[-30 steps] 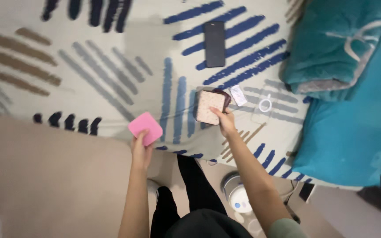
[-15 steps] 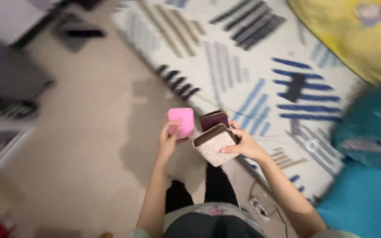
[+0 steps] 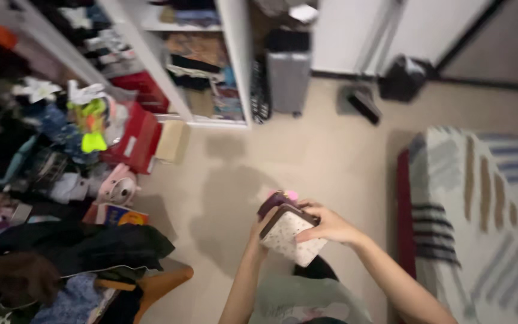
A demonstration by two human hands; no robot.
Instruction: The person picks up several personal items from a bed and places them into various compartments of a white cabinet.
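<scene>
A cream patterned wallet (image 3: 289, 236) with a dark trim sits low in the frame above the beige floor (image 3: 331, 156), gripped by both hands. The right hand (image 3: 326, 225) closes its fingers over the top edge; the left hand (image 3: 258, 237) clasps the underside, together with a pink item (image 3: 288, 195) barely showing behind. A striped rug (image 3: 481, 210) lies to the right, cluttered shelves (image 3: 169, 54) to the left.

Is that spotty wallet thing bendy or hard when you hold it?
The spotted wallet probably feels fairly stiff: it keeps flat faces and a straight edge between the right hand and left hand. It seems light, since fingers alone hold it up. Its dark rim looks smooth, so it might be a little slippery.
</scene>
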